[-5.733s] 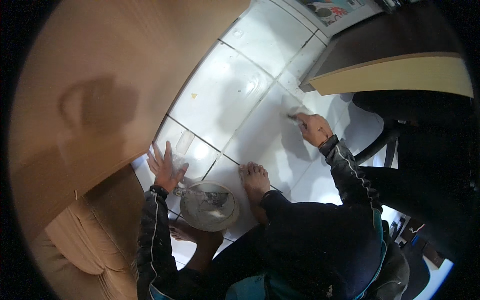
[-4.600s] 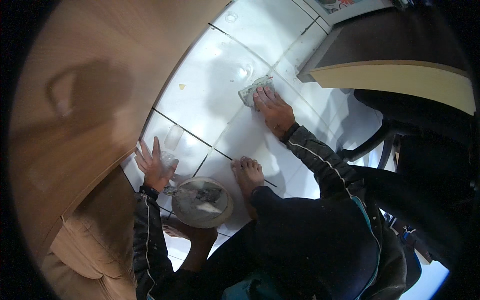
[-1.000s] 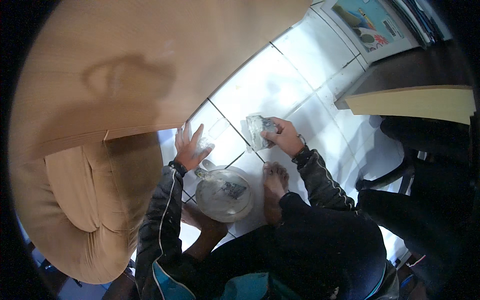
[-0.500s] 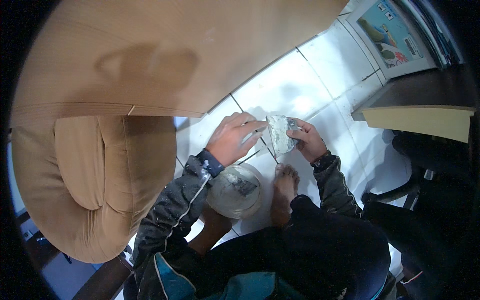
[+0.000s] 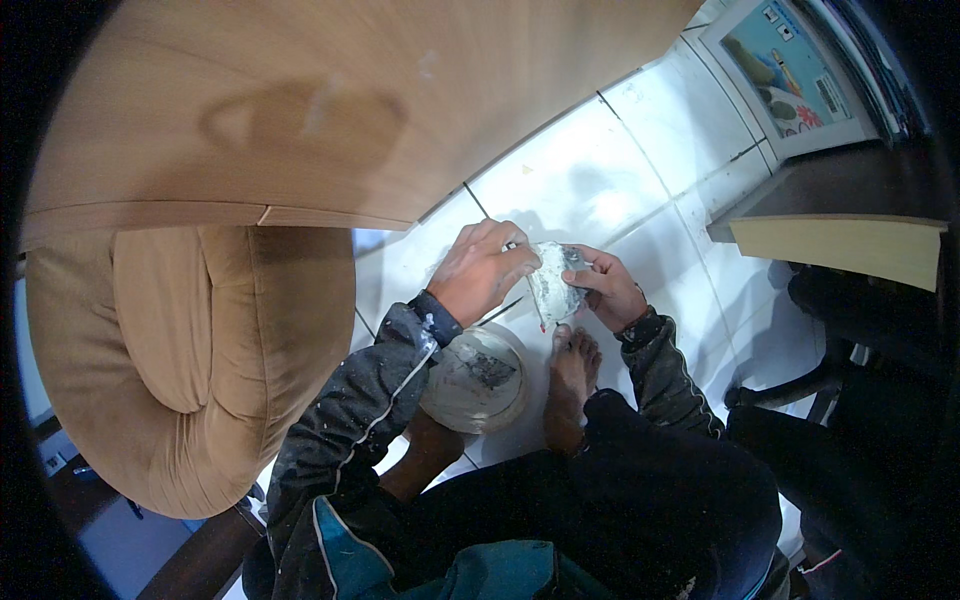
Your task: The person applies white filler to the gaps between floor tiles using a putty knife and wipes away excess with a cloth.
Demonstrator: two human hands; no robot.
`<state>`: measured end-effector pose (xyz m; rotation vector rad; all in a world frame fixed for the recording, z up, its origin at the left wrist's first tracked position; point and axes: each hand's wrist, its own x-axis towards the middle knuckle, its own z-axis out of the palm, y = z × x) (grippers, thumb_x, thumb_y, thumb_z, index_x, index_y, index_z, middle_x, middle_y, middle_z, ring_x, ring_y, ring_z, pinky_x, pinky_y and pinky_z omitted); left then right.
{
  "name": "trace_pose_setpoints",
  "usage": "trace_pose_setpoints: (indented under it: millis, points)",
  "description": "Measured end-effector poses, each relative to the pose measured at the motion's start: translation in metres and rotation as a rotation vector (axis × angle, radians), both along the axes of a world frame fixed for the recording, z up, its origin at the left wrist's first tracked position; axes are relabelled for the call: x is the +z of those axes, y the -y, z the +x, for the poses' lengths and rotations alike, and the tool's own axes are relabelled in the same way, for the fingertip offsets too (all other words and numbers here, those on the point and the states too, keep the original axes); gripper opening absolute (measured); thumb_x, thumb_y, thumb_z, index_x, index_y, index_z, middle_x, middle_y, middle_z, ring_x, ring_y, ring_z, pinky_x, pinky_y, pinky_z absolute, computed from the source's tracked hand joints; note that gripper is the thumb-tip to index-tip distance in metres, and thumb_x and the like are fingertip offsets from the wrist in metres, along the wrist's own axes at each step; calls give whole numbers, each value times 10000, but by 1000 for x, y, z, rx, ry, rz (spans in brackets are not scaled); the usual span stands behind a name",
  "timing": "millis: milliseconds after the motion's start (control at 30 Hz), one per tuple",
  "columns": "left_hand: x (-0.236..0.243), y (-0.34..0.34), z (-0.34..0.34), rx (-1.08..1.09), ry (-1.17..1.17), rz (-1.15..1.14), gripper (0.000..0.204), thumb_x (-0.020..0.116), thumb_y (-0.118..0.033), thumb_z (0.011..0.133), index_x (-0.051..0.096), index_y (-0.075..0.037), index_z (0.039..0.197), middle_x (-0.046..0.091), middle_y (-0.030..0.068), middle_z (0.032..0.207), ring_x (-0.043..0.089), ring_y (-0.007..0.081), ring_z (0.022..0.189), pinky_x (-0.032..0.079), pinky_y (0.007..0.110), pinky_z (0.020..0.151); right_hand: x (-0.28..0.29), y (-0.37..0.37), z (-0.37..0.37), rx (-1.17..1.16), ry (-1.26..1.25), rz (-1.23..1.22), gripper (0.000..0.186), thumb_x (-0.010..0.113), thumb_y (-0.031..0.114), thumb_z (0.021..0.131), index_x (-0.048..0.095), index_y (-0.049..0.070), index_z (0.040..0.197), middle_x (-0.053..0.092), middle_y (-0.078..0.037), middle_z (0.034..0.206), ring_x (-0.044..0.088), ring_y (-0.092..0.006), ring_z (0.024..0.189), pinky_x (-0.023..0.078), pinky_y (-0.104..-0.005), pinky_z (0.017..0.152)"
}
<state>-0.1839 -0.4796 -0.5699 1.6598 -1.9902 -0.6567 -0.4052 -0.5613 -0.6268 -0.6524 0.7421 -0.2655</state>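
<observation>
You have a picture panel [image 5: 785, 75] at the upper right, in a white frame; it bears a barcode and printing too small to read. In front of you, between your hands and just above the floor, is a flat pad [image 5: 552, 285], grey, coated with thick, lumpy white paste. Your right hand [image 5: 612, 292] is clamped on its right side, thumb on top. Your left hand [image 5: 475, 272] is at its left edge, fingers bent, thumb and forefinger close together; you cannot tell whether they pinch it. Below sits a round, pale bucket [image 5: 512, 400], smeared inside and holding a dark flat shape; your left sleeve [image 5: 375, 365] crosses its rim. Your right foot [image 5: 568, 395] is just beside it on glossy white tiles [image 5: 645, 255]. A smooth wooden table [image 5: 300, 60] and a soft brown armchair [image 5: 150, 330] hem in your left; a dark cabinet [image 5: 840, 185] stands on the right.
</observation>
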Motion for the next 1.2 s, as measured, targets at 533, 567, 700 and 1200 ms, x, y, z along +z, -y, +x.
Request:
trace_pose_setpoints:
  millis: [533, 567, 700, 1200]
  points:
    - [-19, -31, 67, 100, -181, 233, 87, 669, -92, 846, 668, -26, 902, 677, 129, 861, 648, 288, 789, 515, 358, 741, -5, -14, 2, 497, -46, -706, 375, 681, 151, 872, 622, 25, 1220, 691, -107, 990, 655, -161, 828, 519, -309, 726]
    - [-27, -40, 70, 145, -227, 299, 86, 677, -99, 834, 665, -33, 888, 679, 122, 834, 645, 290, 759, 517, 356, 720, -5, -21, 10, 605, 9, -787, 389, 697, 177, 857, 625, 18, 1205, 683, -134, 1018, 651, -211, 880, 507, -335, 781]
    - [-53, -66, 81, 210, -136, 353, 91, 673, -98, 838, 666, -30, 898, 697, 128, 847, 672, 281, 787, 526, 343, 742, -10, -79, 47, 933, 121, -975, 395, 710, 193, 788, 643, 50, 1150, 656, -198, 1042, 634, -350, 961, 499, -424, 839]
    - [-93, -103, 95, 529, -143, 405, 207, 609, -228, 921, 667, -31, 938, 703, 121, 823, 694, 235, 748, 535, 342, 711, -33, -82, 62, 471, -74, -1002, 234, 578, 131, 835, 679, 57, 1032, 689, -157, 834, 677, -306, 747, 538, -387, 706]
